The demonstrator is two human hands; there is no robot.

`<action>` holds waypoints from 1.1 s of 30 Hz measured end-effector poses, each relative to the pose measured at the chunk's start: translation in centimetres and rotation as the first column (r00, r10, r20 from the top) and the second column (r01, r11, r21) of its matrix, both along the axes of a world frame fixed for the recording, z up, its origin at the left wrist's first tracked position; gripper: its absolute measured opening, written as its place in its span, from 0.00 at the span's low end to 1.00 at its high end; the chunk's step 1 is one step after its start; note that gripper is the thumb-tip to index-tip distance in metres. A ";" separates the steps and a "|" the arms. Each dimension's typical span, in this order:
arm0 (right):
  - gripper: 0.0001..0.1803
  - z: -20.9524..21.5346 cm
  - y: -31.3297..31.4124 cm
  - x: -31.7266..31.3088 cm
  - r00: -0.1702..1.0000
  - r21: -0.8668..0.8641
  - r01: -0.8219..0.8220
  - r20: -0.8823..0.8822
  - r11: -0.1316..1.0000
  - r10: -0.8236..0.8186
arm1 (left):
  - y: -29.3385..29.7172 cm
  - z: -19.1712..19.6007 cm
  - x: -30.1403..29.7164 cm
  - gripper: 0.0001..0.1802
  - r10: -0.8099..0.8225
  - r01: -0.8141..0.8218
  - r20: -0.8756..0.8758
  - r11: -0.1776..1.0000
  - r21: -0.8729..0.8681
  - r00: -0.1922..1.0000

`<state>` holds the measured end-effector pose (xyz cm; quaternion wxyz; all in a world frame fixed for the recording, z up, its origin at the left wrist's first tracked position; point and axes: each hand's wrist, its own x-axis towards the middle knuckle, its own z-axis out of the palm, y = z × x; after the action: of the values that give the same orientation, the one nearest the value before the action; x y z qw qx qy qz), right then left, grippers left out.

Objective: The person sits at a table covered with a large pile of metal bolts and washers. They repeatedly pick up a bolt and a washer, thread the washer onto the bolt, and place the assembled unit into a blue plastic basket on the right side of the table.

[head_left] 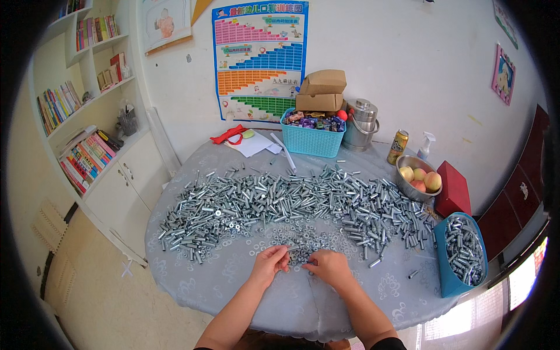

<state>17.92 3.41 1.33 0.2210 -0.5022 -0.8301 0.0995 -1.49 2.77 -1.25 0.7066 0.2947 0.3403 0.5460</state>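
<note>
My left hand (270, 264) is closed in a pinch, and a short silver metal cylinder (292, 248) like a bolt sticks out from its fingertips. Beside it, my right hand (328, 266) has its thumb and fingers pressed together at the near edge of a heap of small nuts and washers (310, 238). What those fingers hold is too small to make out. Beyond both hands a wide heap of silver bolt-like cylinders (291, 198) spreads across the grey tablecloth (233, 291).
A blue bin (445, 262) of similar metal cylinders stands at the right edge. Behind are a steel bowl (413, 189) of fruit, a red box (452, 189), a gold can (398, 147), a spray bottle (427, 146), a metal pot (360, 131) and a turquoise basket (312, 142).
</note>
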 end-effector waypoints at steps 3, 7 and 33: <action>0.15 -0.2 -0.1 -0.1 0.999 -0.040 0.006 -0.031 0.999 -0.007 | 0.0 0.0 0.0 0.11 0.001 -0.001 -0.013 1.000 -0.014 1.000; 0.13 1.4 0.0 -0.4 0.898 -0.180 0.111 -0.403 0.977 -0.176 | -0.1 0.1 -0.1 0.11 0.002 -0.003 -0.020 1.000 -0.024 1.000; 0.12 1.5 0.5 0.0 0.788 -0.038 -0.122 -0.612 0.992 0.073 | -0.3 0.2 0.2 0.10 -0.029 0.024 -0.090 0.998 -0.052 0.996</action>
<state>17.95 3.90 2.86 0.4516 -0.4081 -0.7352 0.2983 -1.26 2.49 -1.06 0.7049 0.3055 0.3817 0.5139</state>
